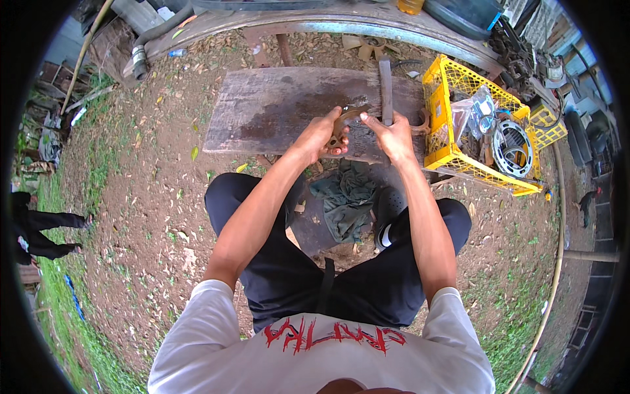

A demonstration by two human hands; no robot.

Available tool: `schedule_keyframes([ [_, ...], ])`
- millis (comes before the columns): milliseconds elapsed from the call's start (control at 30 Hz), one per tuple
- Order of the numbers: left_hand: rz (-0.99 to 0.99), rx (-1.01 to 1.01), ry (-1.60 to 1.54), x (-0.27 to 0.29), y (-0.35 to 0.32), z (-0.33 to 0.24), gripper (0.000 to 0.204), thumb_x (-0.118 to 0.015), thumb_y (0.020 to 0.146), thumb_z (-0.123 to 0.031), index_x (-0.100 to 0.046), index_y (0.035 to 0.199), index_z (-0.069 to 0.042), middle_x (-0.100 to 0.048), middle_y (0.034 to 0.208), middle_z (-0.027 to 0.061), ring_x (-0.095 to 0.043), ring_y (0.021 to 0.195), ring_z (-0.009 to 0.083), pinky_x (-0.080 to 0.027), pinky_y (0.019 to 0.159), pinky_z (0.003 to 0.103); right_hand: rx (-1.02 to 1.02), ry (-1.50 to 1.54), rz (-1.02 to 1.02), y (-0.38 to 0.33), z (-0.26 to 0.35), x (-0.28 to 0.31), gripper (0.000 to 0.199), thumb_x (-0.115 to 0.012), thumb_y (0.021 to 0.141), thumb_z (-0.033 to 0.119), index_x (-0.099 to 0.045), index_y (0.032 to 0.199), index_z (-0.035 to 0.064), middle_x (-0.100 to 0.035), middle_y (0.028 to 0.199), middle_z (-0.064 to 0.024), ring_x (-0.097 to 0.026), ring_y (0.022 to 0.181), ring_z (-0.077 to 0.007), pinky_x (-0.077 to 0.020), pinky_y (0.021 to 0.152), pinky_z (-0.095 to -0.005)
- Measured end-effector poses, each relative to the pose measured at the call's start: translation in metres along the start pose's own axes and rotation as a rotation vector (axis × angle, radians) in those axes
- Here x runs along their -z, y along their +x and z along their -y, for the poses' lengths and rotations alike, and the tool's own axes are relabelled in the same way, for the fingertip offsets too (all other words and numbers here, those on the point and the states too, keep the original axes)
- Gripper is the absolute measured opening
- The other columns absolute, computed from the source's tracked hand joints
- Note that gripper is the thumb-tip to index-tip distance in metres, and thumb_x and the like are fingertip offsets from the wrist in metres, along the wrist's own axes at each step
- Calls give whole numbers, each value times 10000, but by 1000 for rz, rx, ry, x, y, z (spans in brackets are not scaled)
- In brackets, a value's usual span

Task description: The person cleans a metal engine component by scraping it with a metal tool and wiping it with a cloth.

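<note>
My left hand (321, 136) is wrapped round a curved brown brake shoe (341, 126) above the wooden bench top (246, 105). The thumb of my right hand (392, 134) presses on the far end of that shoe, its fingers curled and partly hidden. A long flat grey bar (386, 85), like a file, reaches away from behind my right hand; whether that hand also grips it, I cannot tell. Beside this hand, at the board's right end, lies another curved brown piece (421, 122). A dark wet patch marks the wood near my left hand.
A yellow crate (453, 154) with a round metal wheel part (512, 148) and plastic bags adjoins the board's right end. Dark green cloth (344, 200) lies between my feet. Beyond stands a long bench (315, 25). Someone's dark-clad legs (49, 230) show at far left.
</note>
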State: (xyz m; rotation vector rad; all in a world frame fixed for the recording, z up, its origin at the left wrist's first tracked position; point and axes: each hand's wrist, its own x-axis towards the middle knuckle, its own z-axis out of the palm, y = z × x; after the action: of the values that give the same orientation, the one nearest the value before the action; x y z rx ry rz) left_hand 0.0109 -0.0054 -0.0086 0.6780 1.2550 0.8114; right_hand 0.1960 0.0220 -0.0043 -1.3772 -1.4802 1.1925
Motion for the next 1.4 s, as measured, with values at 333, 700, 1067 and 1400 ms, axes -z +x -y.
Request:
schedule_keyframes([
  [333,57,-144,-440,-12,-1,-9,716,-389,980,-579,-416,1341,38,-632,1050,198,-658,792,215,-556,636,324,79,13,-222,-5,8,5,363,-771,825,367,-699,814,11,-648,647,-31,-548,591,-90,-433,570,-288],
  [700,200,2,-405,2,-3,-6,448,-309,1050,-446,-580,1064,-89,-579,768,55,-381,520,72,-360,437,230,200,-79,-26,-7,2,-2,328,-773,830,244,-675,1011,-12,-724,866,-80,-645,793,-148,-507,728,-334],
  [1067,-300,-295,-288,-3,3,-7,590,-194,1036,-471,-529,864,-17,-485,624,39,-415,422,159,-417,427,336,96,-844,-143,-25,22,-23,340,-641,779,179,-602,1063,-3,-658,810,-313,-663,827,-472,-540,763,-534],
  [1400,-409,-415,-158,-5,21,5,497,-235,1017,-385,-529,888,-5,-475,631,52,-456,436,173,-428,430,351,13,-828,-105,-29,20,-35,354,-586,775,119,-587,1109,2,-662,885,-330,-663,889,-471,-529,821,-530],
])
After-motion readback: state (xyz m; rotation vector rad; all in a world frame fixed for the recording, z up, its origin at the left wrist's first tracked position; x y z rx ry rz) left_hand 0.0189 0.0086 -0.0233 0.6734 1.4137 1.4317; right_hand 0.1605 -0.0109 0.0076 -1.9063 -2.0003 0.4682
